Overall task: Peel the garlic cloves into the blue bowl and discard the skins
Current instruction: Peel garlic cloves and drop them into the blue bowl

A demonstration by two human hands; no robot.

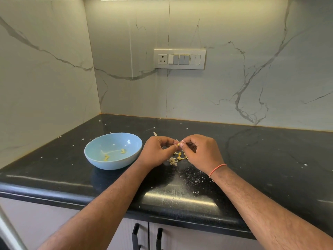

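Both hands pinch 1 garlic clove (178, 144) between fingertips: left hand (157, 150), right hand (200, 150). Tiny, light, probably slippery; best held at the ends. Blue bowl (97, 156) sits left of grip, skins (177, 158) just below.

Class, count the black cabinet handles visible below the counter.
2. One black handle stands left of the cabinet door seam, the other black handle right of it; both are cut off by the frame's bottom edge.

Black countertop (252, 150), blue bowl (100, 162), garlic skins (177, 158) beside it, scattered flakes
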